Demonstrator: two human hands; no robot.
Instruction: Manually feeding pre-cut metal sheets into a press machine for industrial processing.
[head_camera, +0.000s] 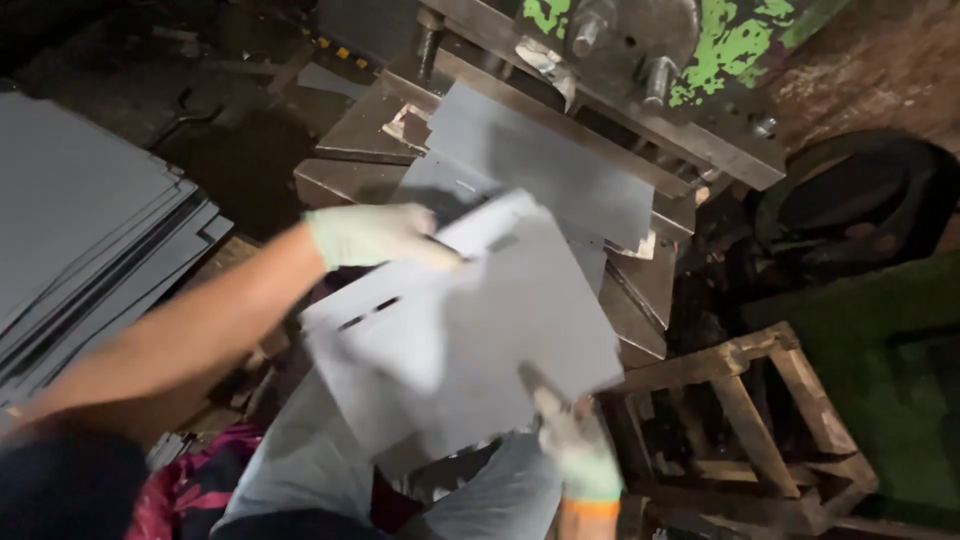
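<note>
Before a green-flecked press, both gloved hands' fingers grip one grey metal sheet, left hand outstretched, right hand underneath.

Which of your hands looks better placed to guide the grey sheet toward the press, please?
Probably the left hand: its grip sits on the sheet's far edge, close to the press bed. The right hand holds the near corner, farther from the press.

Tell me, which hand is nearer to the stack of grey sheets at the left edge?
The left. The left hand grips the far edge of the held grey sheet, closer to the stack. The right hand holds the sheet's near right corner, farther away.
</note>
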